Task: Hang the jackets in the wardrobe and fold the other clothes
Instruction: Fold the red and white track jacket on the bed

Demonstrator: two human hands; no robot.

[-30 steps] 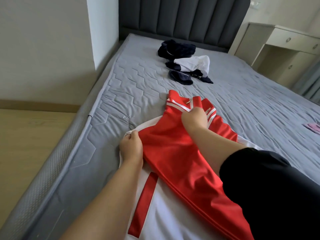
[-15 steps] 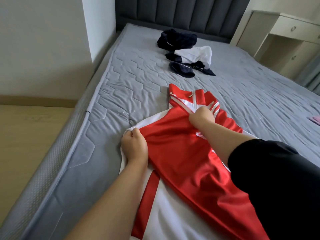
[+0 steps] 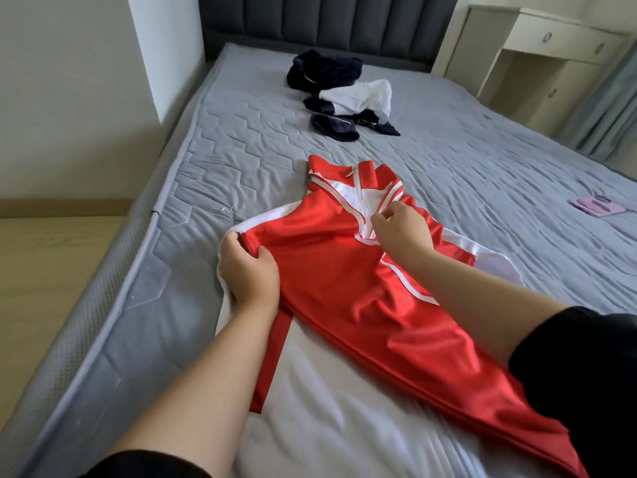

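On the mattress (image 3: 448,167), toward its near left edge, the red jacket (image 3: 327,270) lies flat, the left hand (image 3: 248,274) gripping its shoulder and the right hand (image 3: 403,229) pinching its zip front, seemingly straightening it before lifting it by both shoulders.

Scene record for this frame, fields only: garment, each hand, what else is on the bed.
garment: red and white jacket, spread on the grey mattress, collar toward the headboard
left hand: grips the jacket's shoulder edge
right hand: pinches the front by the zip, below the collar
other clothes: navy and white pile, unfolded, apart from the jacket
also on bed: small pink item, far right
task state: jacket not yet hung
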